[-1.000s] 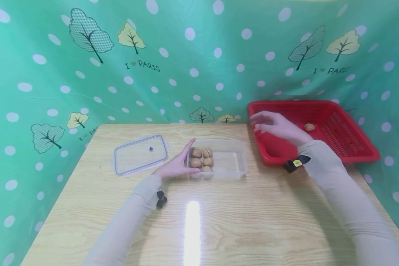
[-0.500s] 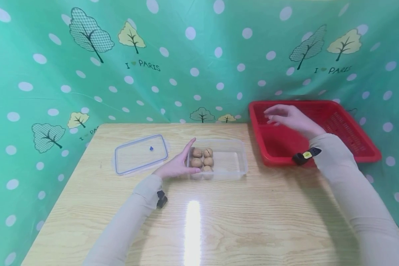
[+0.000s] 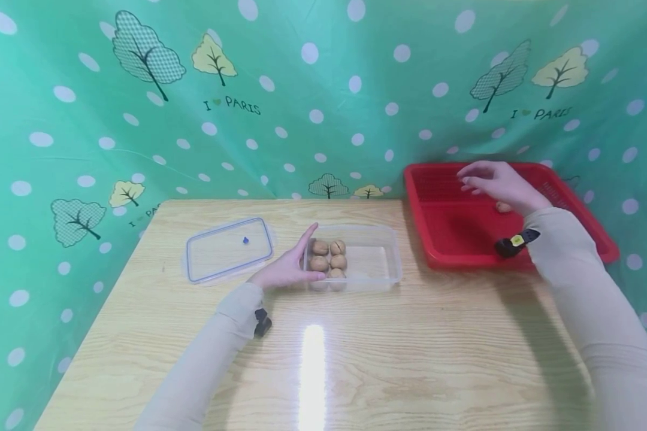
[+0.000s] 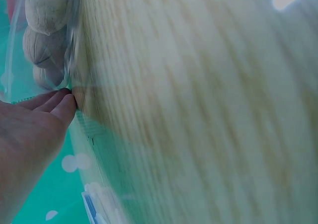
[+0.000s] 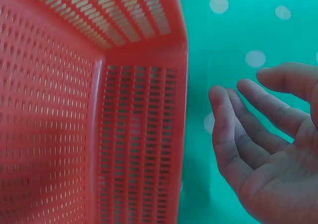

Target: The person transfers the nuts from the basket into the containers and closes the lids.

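Observation:
A clear plastic food container (image 3: 374,257) with several walnuts (image 3: 338,261) at its left end stands mid-table. My left hand (image 3: 286,269) holds that left end, thumb along the near side and a finger at the far corner. In the left wrist view the fingertips (image 4: 65,104) touch the container wall beside walnuts (image 4: 48,8). My right hand (image 3: 498,179) hangs above the red plastic basket (image 3: 434,254), fingers loosely bent with nothing between them. A walnut (image 3: 502,207) lies in the basket, partly behind that hand. The right wrist view shows the same relaxed hand (image 5: 268,149).
A clear lid (image 3: 229,251) with a blue seal lies on the wooden table (image 3: 377,359) left of the container. Behind the table hangs a green dotted curtain (image 3: 280,108). The basket's slotted walls (image 5: 139,134) rise around its inside.
My right hand has moved right, from the basket's left rim to over its middle, near the walnut. The left hand and the container have stayed in place.

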### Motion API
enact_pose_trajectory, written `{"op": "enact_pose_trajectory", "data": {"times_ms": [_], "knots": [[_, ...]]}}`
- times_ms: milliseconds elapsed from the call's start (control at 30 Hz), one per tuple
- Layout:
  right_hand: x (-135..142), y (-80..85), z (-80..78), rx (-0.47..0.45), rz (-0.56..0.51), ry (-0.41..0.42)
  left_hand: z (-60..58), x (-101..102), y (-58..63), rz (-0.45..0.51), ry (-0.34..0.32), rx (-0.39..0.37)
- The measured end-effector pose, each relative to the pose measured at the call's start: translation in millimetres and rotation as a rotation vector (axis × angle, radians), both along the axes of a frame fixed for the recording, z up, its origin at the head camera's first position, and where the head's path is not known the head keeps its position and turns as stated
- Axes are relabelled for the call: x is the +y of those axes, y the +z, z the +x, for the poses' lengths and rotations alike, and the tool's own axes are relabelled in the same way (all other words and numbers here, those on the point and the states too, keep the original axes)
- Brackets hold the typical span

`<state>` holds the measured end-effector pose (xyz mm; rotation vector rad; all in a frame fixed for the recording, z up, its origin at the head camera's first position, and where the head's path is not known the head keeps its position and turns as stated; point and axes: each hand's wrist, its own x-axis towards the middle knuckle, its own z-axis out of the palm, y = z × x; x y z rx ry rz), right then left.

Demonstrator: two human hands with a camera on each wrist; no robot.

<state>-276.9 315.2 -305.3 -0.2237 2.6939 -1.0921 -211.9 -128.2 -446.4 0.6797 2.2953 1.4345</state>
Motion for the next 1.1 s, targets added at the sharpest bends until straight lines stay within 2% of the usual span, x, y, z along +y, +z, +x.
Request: {"op": "enact_pose_trajectory", "data": {"times_ms": [300,533,667,733,933,1100], "knots": [[21,-9.3,-8.7,0.03,0.012,-0.041,0.7,1,0.4,0.034,0.004,-0.034],[37,-20.4,-12.8,0.023,0.002,-0.087,1.1,0,0.1,0.008,-0.009,0.006],[47,-27.7,-13.7,0.024,0.002,-0.108,1.6,0,1.4,-0.002,-0.008,0.004],[52,-31.6,-14.2,0.02,-0.003,-0.113,2.7,1,4.3,0.011,-0.008,-0.008],[67,-44.9,-16.6,-0.027,-0.068,-0.165,10.9,3,23.9,0.089,-0.053,-0.058],[83,-56.6,-16.1,-0.049,-0.067,-0.196,14.4,3,30.4,0.079,-0.062,-0.068]]}}
